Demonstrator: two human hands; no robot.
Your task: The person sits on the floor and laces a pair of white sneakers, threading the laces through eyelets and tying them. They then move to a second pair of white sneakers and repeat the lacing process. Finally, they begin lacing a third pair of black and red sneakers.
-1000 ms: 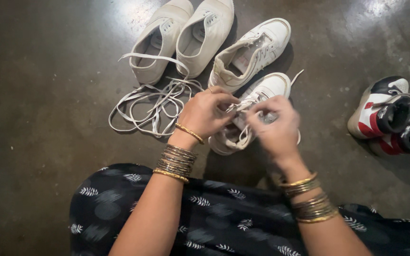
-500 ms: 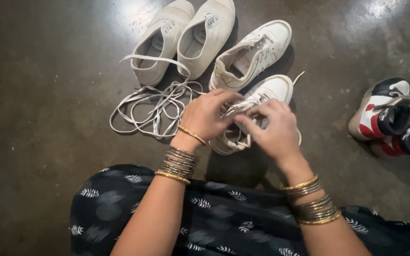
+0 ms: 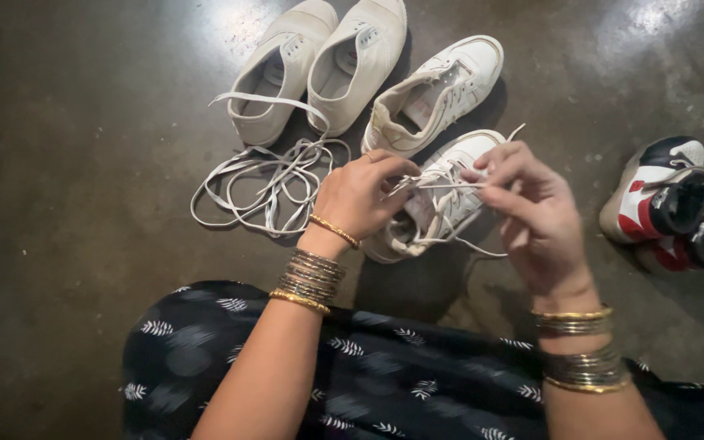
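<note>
From the head view, the left hand and right hand both have their fingers pinched on a white lace stretched taut between them, just above the white sneaker on the floor. Its unlaced partner lies just behind that sneaker, loose laces to its left, and red-and-black high-tops well to its right.

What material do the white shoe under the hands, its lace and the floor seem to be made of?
The white sneaker looks like smooth leather or a synthetic imitation: stitched panels, slight sheen. Its lace, pulled taut between left hand and right hand, looks like flat woven fabric. The floor looks like polished concrete: dark, mottled, with glare patches.
</note>
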